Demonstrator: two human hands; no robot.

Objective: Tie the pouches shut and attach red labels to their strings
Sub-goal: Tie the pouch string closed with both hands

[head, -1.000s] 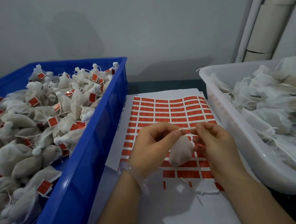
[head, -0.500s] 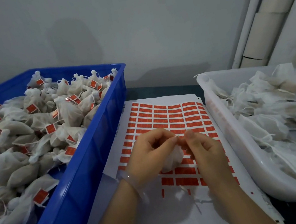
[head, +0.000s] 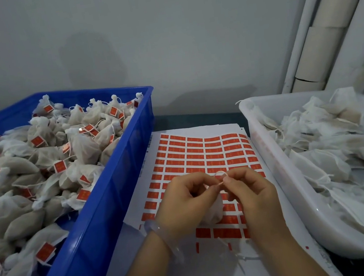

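Pinching the thin white string (head: 220,175) between thumb and finger, the left hand (head: 183,203) and the right hand (head: 250,192) meet in the lower middle of the frame. Each grip is narrow and holds the string, which makes a tiny loop above the fingertips. The small white pouch (head: 213,211) is just under them, over the sheet of red labels (head: 202,149). The pouch looks soft and light (like a little pillow), so it would squash if squeezed. Best to hold it by the string near its neck. Tied pouches fill the blue crate (head: 122,190) on the left; untied ones lie in the white tub (head: 270,143) on the right.
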